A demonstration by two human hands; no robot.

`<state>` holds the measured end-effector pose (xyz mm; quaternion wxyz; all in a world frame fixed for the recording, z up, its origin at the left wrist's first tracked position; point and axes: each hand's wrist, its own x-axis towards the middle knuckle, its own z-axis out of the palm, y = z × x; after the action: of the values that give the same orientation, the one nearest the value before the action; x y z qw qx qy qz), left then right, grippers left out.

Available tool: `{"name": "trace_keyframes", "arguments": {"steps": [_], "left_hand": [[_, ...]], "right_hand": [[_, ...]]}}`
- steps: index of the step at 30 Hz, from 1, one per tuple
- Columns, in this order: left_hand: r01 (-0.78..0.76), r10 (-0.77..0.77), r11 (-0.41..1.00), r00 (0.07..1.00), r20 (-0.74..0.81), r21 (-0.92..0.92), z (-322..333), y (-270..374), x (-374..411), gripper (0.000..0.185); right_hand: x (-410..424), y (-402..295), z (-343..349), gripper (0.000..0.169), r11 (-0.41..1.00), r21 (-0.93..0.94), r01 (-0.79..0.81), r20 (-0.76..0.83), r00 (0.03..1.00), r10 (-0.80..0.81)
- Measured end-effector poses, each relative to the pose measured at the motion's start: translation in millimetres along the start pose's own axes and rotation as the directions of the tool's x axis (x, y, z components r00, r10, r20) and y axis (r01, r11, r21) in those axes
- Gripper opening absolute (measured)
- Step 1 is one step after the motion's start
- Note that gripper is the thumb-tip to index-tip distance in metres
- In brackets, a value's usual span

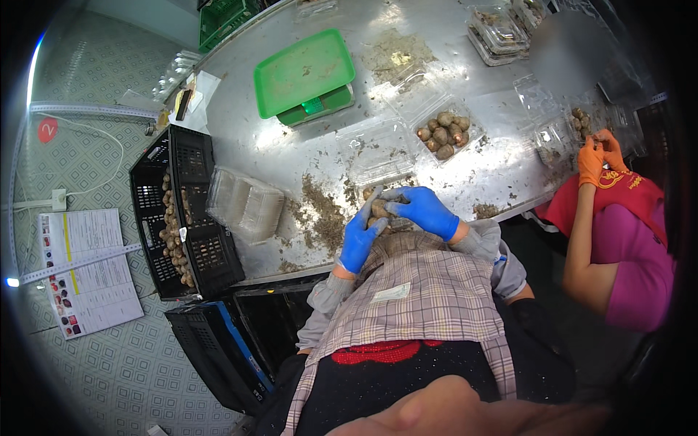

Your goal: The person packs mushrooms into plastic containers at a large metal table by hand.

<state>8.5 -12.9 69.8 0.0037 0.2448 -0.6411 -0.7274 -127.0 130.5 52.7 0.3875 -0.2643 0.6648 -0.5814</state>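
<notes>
Both my hands wear blue gloves and meet over an open clear plastic clamshell box point(404, 224) at the near table edge. A small brown taro corm point(380, 208) sits between my left hand point(360, 235) and my right hand point(428, 211), fingers of both closed about it. More corms show beside my left fingers, partly hidden by the gloves. The box's clear lid point(376, 148) lies folded back on the steel table. Beyond it to the right, another open clamshell point(473, 136) holds a pile of corms point(444, 133).
A green-topped scale point(305, 73) stands farther back on the table point(240, 125). At left are stacked empty clamshells point(245, 204) and a black crate point(192, 180) of corms point(174, 240). Soil crumbs point(322, 212) lie near my left hand. A co-worker's orange-gloved hands point(600, 155) handle corms at right.
</notes>
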Motion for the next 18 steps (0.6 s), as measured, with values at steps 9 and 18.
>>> {"name": "trace_keyframes", "arguments": {"steps": [9,18], "left_hand": [[0.095,-0.089,0.993,0.991,-0.096,0.067,1,-5,5,0.053],[0.056,-0.053,0.964,0.998,-0.021,0.259,-7,-13,-1,0.052]], "right_hand": [[-3,-7,8,0.033,0.995,-0.084,-0.055,-0.124,0.991,0.044],[2,-18,-3,0.025,0.961,-0.274,-0.034,-0.049,0.999,0.021]]}}
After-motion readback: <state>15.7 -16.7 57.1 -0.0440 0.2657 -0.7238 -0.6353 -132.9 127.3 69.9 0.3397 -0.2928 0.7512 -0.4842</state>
